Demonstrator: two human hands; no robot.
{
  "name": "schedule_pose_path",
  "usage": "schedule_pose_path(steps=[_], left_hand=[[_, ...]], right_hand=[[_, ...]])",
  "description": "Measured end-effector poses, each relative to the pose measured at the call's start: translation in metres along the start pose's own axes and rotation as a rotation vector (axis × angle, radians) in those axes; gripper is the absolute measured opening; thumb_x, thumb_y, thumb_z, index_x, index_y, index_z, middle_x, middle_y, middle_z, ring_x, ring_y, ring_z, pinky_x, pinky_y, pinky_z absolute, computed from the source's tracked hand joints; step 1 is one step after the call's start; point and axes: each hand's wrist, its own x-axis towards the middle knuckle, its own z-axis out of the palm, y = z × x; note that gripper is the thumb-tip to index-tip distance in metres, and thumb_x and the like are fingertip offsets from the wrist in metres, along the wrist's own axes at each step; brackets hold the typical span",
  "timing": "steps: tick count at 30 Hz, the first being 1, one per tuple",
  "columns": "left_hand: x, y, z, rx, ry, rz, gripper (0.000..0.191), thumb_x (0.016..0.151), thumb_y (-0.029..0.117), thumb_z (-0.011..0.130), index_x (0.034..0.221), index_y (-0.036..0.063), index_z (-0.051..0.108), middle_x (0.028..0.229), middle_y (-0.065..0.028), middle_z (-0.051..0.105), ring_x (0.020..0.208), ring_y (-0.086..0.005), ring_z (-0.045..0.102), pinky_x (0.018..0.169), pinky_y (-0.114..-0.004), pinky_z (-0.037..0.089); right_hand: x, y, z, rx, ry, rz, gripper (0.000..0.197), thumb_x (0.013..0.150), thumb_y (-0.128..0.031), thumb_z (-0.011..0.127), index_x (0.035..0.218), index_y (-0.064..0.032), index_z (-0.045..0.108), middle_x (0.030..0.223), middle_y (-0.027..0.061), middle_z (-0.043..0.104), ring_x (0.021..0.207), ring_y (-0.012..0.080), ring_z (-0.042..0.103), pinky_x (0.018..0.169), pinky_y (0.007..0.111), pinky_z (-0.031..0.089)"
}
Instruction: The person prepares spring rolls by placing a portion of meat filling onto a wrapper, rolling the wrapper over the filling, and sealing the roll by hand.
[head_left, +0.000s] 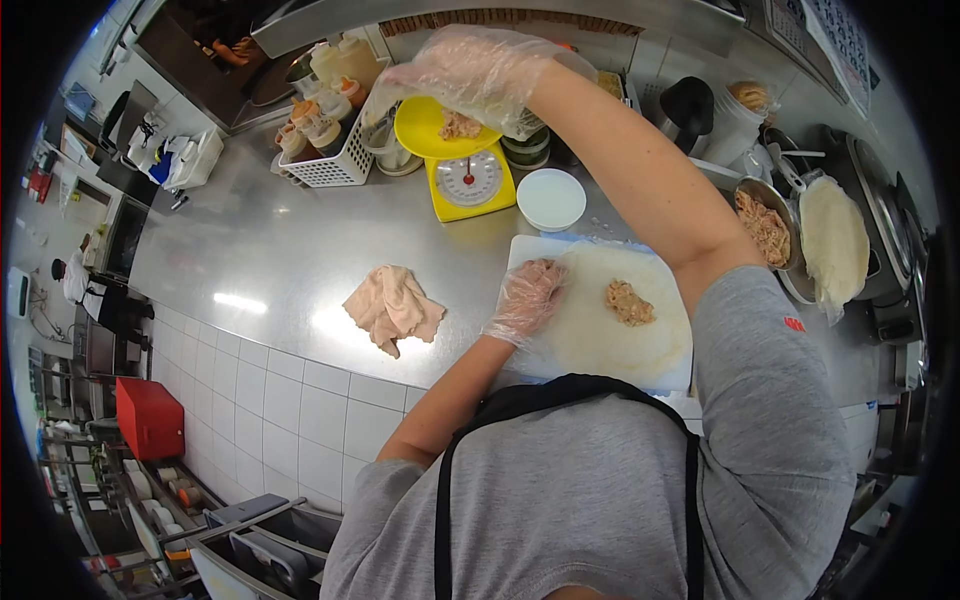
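Note:
My left hand (529, 296), in a clear plastic glove, rests with curled fingers at the left edge of a pale round wrapper sheet (592, 345). Whether it grips that edge is hard to see. The sheet lies on a white cutting board (525, 251), with a lump of minced filling (630, 303) on it. My right hand (480, 71), also gloved, is raised above a yellow kitchen scale (440, 191). On the scale's yellow pan (412, 124) sits more minced filling (459, 125), partly hidden by the glove. The right fingertips are blurred by loose plastic.
A white bowl (551, 199) stands between scale and board. A pinkish cloth (394, 307) lies on the steel counter (285, 255). Sauce bottles fill a white basket (330, 169). At right are a bowl of mince (763, 229) and stacked wrappers (832, 240). A person (94, 289) stands far left.

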Motion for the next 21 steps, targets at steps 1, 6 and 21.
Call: schedule_pose_path(steps=[1, 6, 21], left_hand=[[-0.002, 0.001, 0.000, -0.001, -0.003, -0.002, 0.027, 0.074, 0.011, 0.063, 0.100, 0.0069, 0.061, 0.096, -0.0143, 0.061, 0.092, -0.0342, 0.058, 0.078, -0.044, 0.048], [0.002, 0.004, -0.002, -0.001, -0.026, -0.019, 0.027, 0.077, 0.014, 0.062, 0.103, 0.0064, 0.061, 0.096, -0.0153, 0.061, 0.091, -0.0351, 0.058, 0.079, -0.044, 0.047], [0.067, 0.108, -0.042, -0.595, -0.334, -0.202, 0.038, 0.093, 0.032, 0.047, 0.114, 0.0010, 0.054, 0.104, -0.0236, 0.058, 0.100, -0.0367, 0.055, 0.091, -0.042, 0.041]], right_hand=[[-0.014, -0.007, -0.004, -0.100, -0.048, -0.143, 0.052, 0.091, -0.052, 0.046, 0.103, -0.0055, 0.066, 0.084, 0.0112, 0.065, 0.074, 0.0254, 0.061, 0.075, 0.035, 0.048], [-0.015, 0.034, 0.006, -0.327, -0.094, -0.352, 0.044, 0.090, -0.042, 0.052, 0.111, -0.0041, 0.063, 0.101, 0.0133, 0.065, 0.096, 0.0277, 0.059, 0.084, 0.035, 0.047], [-0.171, 0.150, 0.071, -0.083, 1.042, 0.051, 0.078, 0.069, -0.036, 0.079, 0.133, -0.0077, 0.045, 0.144, 0.0263, 0.029, 0.129, 0.0400, 0.036, 0.105, 0.044, 0.031]])
